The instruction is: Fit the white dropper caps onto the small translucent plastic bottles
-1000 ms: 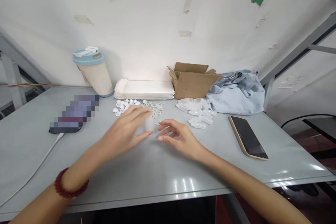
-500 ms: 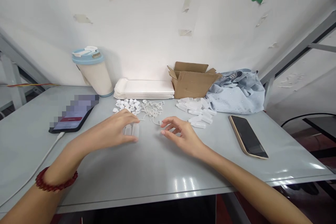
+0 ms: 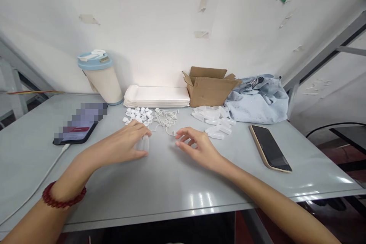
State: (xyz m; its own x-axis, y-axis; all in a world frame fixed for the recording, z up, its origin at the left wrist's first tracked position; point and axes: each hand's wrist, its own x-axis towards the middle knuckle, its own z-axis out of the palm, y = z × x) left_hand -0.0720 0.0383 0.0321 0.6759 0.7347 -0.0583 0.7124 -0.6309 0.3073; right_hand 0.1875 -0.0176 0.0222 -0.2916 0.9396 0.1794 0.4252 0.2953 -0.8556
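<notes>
My left hand (image 3: 126, 141) is curled around several small translucent plastic bottles (image 3: 145, 143), thumb on the near side and fingertips at the far end. The palm partly covers them. Across a small gap, my right hand (image 3: 200, 146) hovers just above the table with curved fingers, thumb and forefinger apart. Its fingertips are close to the end of a white cord (image 3: 170, 132); whether they touch it I cannot tell. Behind the hands lie a tangle of white cords (image 3: 166, 117) and a heap of white caps (image 3: 138, 114). More translucent bottles (image 3: 215, 121) are piled beyond my right hand.
A stack of white packets (image 3: 160, 97), an open cardboard box (image 3: 213, 91) and a light blue cloth (image 3: 257, 101) line the wall. A tumbler (image 3: 104, 82) and a cabled phone (image 3: 82, 126) are at left. Another phone (image 3: 271, 148) lies at right.
My left hand has shifted slightly, its fingers closing further over the bottles, which sit closer together and a little further left. My right hand stays almost still.
</notes>
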